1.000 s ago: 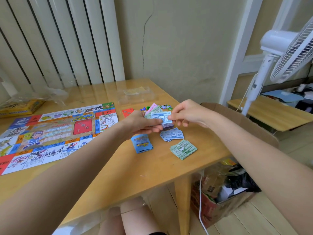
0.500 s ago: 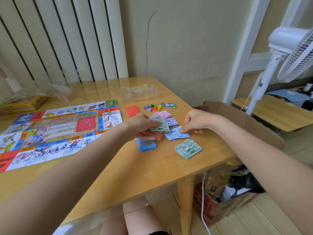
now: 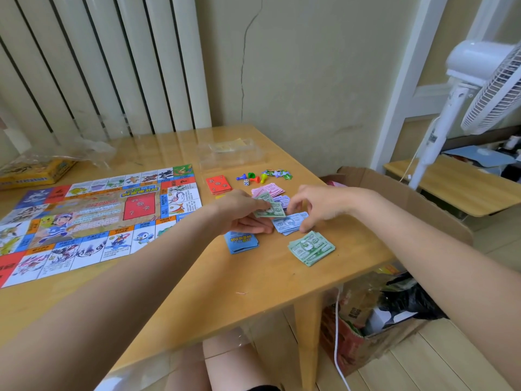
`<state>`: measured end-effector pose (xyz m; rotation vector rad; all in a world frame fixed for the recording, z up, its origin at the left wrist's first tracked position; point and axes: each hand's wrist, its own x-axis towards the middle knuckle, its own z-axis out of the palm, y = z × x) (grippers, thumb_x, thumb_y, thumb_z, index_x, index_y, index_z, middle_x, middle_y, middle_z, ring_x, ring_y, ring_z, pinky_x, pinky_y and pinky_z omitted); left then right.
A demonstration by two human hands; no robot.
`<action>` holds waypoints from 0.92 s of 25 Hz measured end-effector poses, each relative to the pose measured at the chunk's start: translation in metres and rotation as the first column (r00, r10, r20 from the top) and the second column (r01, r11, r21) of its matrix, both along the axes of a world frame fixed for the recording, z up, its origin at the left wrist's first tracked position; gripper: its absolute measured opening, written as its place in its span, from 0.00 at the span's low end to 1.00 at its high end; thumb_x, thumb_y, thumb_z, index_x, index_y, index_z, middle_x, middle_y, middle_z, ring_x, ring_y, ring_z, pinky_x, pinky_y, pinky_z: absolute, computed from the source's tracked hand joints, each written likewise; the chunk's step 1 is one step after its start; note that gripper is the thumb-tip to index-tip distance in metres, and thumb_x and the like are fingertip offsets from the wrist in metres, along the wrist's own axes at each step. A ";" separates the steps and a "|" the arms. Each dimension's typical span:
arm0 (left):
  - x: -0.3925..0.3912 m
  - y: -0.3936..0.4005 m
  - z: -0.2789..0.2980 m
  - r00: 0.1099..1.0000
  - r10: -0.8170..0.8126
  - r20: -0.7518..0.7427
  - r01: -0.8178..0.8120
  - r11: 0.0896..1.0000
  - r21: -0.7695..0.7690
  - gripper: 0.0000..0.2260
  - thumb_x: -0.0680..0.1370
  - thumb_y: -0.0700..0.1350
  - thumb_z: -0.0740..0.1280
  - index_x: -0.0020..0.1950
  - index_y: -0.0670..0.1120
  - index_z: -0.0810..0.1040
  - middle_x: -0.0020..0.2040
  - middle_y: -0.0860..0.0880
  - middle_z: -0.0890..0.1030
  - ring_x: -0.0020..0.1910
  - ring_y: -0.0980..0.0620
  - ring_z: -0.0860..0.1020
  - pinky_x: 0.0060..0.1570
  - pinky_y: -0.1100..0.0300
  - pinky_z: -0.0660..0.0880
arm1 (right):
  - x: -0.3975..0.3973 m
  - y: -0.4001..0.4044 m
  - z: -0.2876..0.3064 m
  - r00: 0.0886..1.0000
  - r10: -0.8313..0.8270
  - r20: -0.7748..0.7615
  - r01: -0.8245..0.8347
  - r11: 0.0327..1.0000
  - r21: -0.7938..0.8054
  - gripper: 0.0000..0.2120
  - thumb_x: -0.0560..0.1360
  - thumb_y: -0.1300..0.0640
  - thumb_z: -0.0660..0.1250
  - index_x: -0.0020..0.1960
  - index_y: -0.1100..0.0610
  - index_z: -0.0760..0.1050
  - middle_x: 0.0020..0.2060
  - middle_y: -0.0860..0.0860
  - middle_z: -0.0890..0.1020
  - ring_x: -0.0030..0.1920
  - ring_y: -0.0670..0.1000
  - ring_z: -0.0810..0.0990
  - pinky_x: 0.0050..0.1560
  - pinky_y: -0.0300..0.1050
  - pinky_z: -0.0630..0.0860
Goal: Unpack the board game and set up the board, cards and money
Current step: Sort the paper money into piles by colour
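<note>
At frame centre, "500" reads on the blue notes (image 3: 290, 223). The left hand (image 3: 242, 211) pinches green notes (image 3: 269, 209). The right hand (image 3: 321, 207), fingers loosely spread, touches the blue notes.

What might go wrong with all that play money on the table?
The fan stands close beside the table; if it is running, loose notes could blow away. The green pile lies near the table's edge, above an open box of clutter, so notes might slide in. The left hand holds mixed notes right over the blue pile, so colours could get muddled.
</note>
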<state>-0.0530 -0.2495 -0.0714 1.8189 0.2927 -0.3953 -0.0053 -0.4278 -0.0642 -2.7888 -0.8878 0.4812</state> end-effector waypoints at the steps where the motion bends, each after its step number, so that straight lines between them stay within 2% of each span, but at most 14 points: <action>1: 0.001 -0.001 -0.001 1.000 0.002 0.001 -0.002 1.000 -0.006 0.08 0.78 0.42 0.65 0.49 0.37 0.75 0.32 0.42 0.83 0.29 0.51 0.82 0.37 0.61 0.79 | 0.000 0.000 0.001 1.000 -0.003 0.002 0.003 1.000 0.003 0.20 0.69 0.56 0.74 0.59 0.52 0.75 0.53 0.48 0.68 0.40 0.40 0.69 0.38 0.34 0.65; 4: 0.001 0.001 -0.002 1.000 -0.025 0.005 0.025 1.000 -0.017 0.08 0.78 0.42 0.65 0.49 0.37 0.76 0.37 0.41 0.84 0.30 0.53 0.82 0.39 0.62 0.79 | 0.000 0.002 0.003 1.000 0.006 -0.002 -0.007 0.999 -0.038 0.20 0.70 0.56 0.73 0.61 0.51 0.74 0.54 0.48 0.69 0.46 0.45 0.70 0.46 0.38 0.66; 6: 0.002 0.005 -0.003 0.998 -0.051 0.033 0.051 0.999 0.007 0.09 0.77 0.43 0.66 0.52 0.38 0.77 0.39 0.42 0.84 0.31 0.55 0.82 0.37 0.64 0.79 | 0.001 0.002 0.004 1.000 0.014 -0.013 -0.015 0.997 -0.072 0.21 0.70 0.55 0.73 0.62 0.51 0.73 0.53 0.48 0.70 0.45 0.46 0.71 0.46 0.38 0.66; 7: 0.003 0.007 -0.004 0.997 -0.048 0.057 0.046 0.998 0.030 0.09 0.77 0.44 0.66 0.52 0.38 0.77 0.37 0.44 0.84 0.30 0.56 0.82 0.35 0.66 0.79 | 0.001 0.002 0.006 1.000 0.011 -0.018 -0.012 0.998 -0.064 0.22 0.70 0.55 0.73 0.62 0.52 0.73 0.52 0.48 0.71 0.43 0.45 0.71 0.45 0.38 0.67; 8: 0.004 0.010 -0.004 0.996 -0.031 0.084 0.028 0.999 0.041 0.09 0.77 0.44 0.66 0.53 0.38 0.77 0.34 0.46 0.84 0.29 0.57 0.82 0.32 0.67 0.78 | 0.002 0.002 0.008 1.000 -0.003 -0.022 0.002 1.000 -0.022 0.22 0.70 0.53 0.73 0.62 0.52 0.72 0.52 0.48 0.72 0.41 0.43 0.72 0.43 0.38 0.68; 10: 0.006 0.016 -0.003 0.991 0.002 0.131 -0.001 1.000 -0.011 0.09 0.77 0.44 0.66 0.53 0.40 0.77 0.31 0.49 0.83 0.29 0.59 0.81 0.31 0.69 0.78 | 0.005 0.004 0.013 0.996 -0.065 -0.056 0.074 0.981 0.179 0.19 0.71 0.51 0.72 0.60 0.52 0.73 0.51 0.48 0.75 0.39 0.40 0.72 0.38 0.33 0.69; 13: 0.004 0.014 0.001 0.976 -0.068 0.208 0.086 0.993 -0.080 0.08 0.77 0.45 0.66 0.52 0.41 0.78 0.34 0.50 0.84 0.32 0.61 0.81 0.33 0.71 0.77 | 0.005 0.014 0.017 0.971 -0.119 -0.209 0.206 0.858 0.471 0.12 0.73 0.55 0.70 0.54 0.56 0.74 0.44 0.51 0.78 0.38 0.45 0.76 0.33 0.33 0.72; 15: 0.001 0.011 0.003 0.967 -0.099 0.235 0.123 0.988 -0.090 0.09 0.77 0.44 0.66 0.54 0.40 0.78 0.38 0.48 0.84 0.34 0.60 0.82 0.34 0.71 0.77 | 0.004 0.019 0.017 0.959 -0.116 -0.260 0.243 0.808 0.536 0.05 0.72 0.60 0.70 0.46 0.60 0.76 0.36 0.53 0.79 0.33 0.46 0.77 0.29 0.34 0.72; 18: 0.000 0.009 0.005 0.971 -0.106 0.216 0.151 0.968 -0.200 0.11 0.80 0.47 0.60 0.52 0.41 0.78 0.39 0.47 0.84 0.37 0.57 0.83 0.36 0.69 0.79 | 0.003 0.019 0.020 0.964 -0.145 -0.223 0.247 0.800 0.547 0.07 0.71 0.64 0.72 0.36 0.58 0.76 0.23 0.49 0.76 0.22 0.40 0.73 0.24 0.32 0.69; 20: -0.002 0.009 0.006 0.975 -0.095 0.199 0.145 0.956 -0.254 0.12 0.82 0.46 0.57 0.49 0.41 0.78 0.37 0.47 0.85 0.36 0.56 0.83 0.36 0.68 0.79 | 0.002 0.016 0.022 0.965 -0.169 -0.199 0.253 0.794 0.553 0.06 0.70 0.64 0.73 0.37 0.58 0.77 0.22 0.48 0.76 0.21 0.40 0.72 0.23 0.32 0.68; 23: -0.005 0.009 0.009 0.970 -0.140 0.201 0.176 0.969 -0.176 0.09 0.81 0.44 0.59 0.48 0.42 0.77 0.35 0.49 0.85 0.33 0.59 0.82 0.31 0.70 0.77 | -0.004 0.013 0.023 0.962 -0.167 -0.214 0.262 0.777 0.572 0.09 0.69 0.65 0.73 0.47 0.61 0.77 0.26 0.51 0.76 0.20 0.40 0.71 0.23 0.32 0.68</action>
